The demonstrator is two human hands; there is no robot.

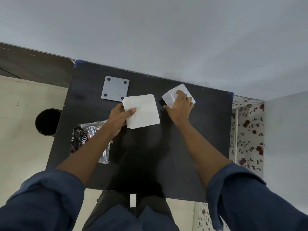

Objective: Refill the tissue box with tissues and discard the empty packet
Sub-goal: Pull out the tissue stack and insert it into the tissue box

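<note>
Tissue box (178, 95): under right hand (180, 105), unfilled. Tissue stack (143, 112): pinched by left hand (120, 116). Packet (86, 139): emptied, undiscarded, on worktop (191, 139).

Only the crinkled plastic packet (86, 139), at the lower left of the dark surface (166, 147), carries any print. White cursive letters on it begin "Do", and a forearm crossing the packet hides the rest. A small white label above that lettering is too blurred to read. No other writing shows.
</note>
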